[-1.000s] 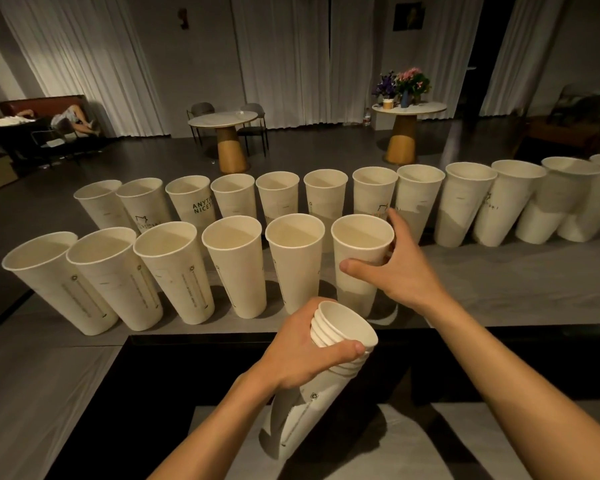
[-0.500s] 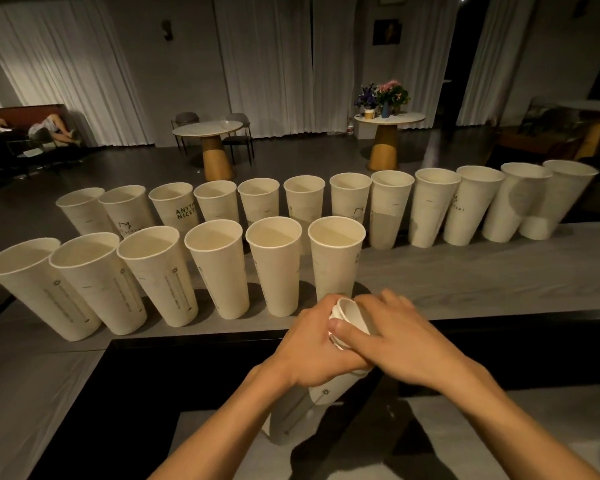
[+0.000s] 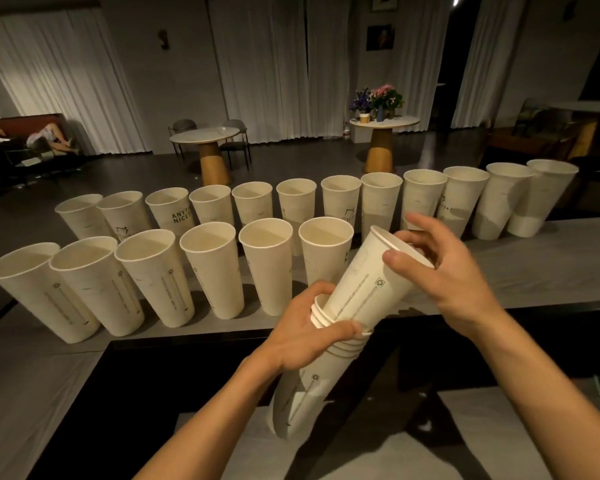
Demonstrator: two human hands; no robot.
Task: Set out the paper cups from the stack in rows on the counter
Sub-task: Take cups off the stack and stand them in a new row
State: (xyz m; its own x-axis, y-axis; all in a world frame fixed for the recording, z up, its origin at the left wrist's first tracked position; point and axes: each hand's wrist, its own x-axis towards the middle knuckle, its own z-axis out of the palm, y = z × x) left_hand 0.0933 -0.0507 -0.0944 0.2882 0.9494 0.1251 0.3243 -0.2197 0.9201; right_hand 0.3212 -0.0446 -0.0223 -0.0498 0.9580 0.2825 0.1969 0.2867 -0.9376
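- So, right hand [image 3: 444, 271] first: thumb and fingers are curled around the rim end of one paper cup [image 3: 368, 282], pinching it near the top. The cup's tilted, mouth up and to the right.
- That cup's bottom end is only partly out; it's sitting in the mouth of the stack [image 3: 309, 386].
- Left hand [image 3: 302, 337] is wrapped round the stack just under its top rims, thumb across the front, fingers closed on it. The stack leans, with its base low down near the lower grey surface [image 3: 413, 452].
- Moving out to the counter [image 3: 534, 271]: the front row [image 3: 174, 271] has six cups standing mouth-up, side by side, the last one just left of the held cup.
- Behind it the back row [image 3: 326, 202] runs the full width, twelve cups as far as I can count.
- Way back in the room there are two round tables, one [image 3: 383, 123] with flowers [image 3: 378, 98] on it.
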